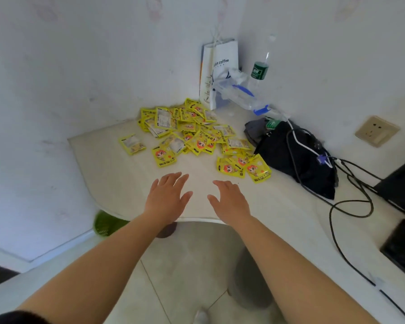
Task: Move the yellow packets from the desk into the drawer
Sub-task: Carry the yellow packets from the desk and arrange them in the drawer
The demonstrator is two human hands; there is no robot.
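Both hands (198,197) empty above desk (117,174)

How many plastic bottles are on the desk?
2: one upright bottle with a green label in the corner, one lying bottle beside the paper bag. Others could be hidden.

both bare arms reach forward side by side. the left hand (167,198) and right hand (229,201) are palm-down, fingers spread and empty (thumbs pointing toward each other), a gap between them.
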